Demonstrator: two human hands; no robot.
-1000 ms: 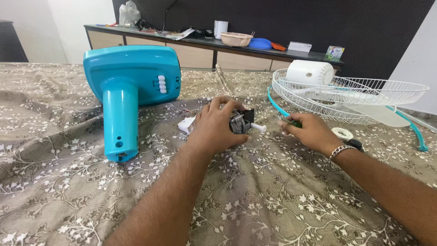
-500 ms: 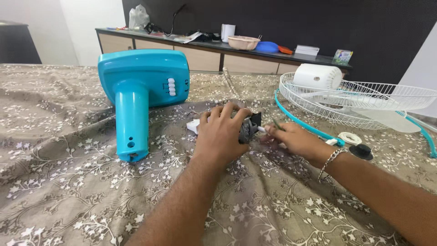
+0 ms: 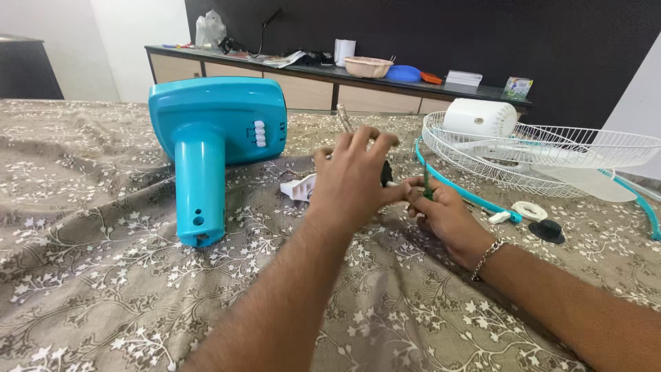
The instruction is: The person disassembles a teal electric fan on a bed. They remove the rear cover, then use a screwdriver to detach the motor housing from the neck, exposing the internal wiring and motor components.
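Teal fan base (image 3: 213, 138) lies on the patterned bedspread (image 3: 103, 275). Head view: my left hand (image 3: 351, 182) grips the motor (image 3: 385, 172); right hand (image 3: 441, 210) pinches a green screwdriver (image 3: 425, 184) at it. Judged step: unscrewing; next needs steady tip alignment.

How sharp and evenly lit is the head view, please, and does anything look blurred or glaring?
Head view: soft, even daylight, no harsh glare; only faint shadows under the left hand and right hand. The blue fan base is crisp; the thin green tool is small and slightly soft. The white wire guard is bright but not blown out.
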